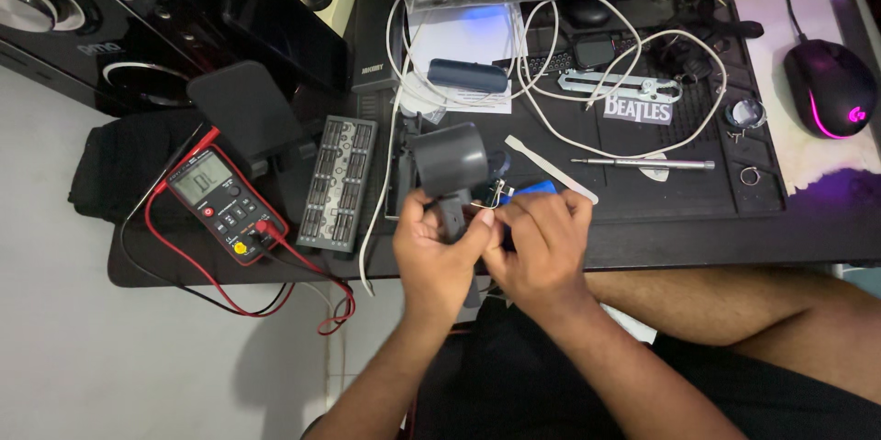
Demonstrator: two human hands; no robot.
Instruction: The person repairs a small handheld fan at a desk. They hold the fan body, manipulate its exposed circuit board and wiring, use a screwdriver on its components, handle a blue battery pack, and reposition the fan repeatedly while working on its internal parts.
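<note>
Dark desk mat [697,211], cluttered: multimeter [223,204] at left, bit case [338,183] beside it, white cable [551,64] looping at upper centre, mouse [830,89] at upper right. Grey handheld gadget [450,165] at frame centre, just above mat edge. Left hand [439,252] clamped on its handle; right hand [541,243] pinched on small wired part at its side. Best kept braced, wires slack. Long axis roughly vertical in frame, round head pointing up.
</note>
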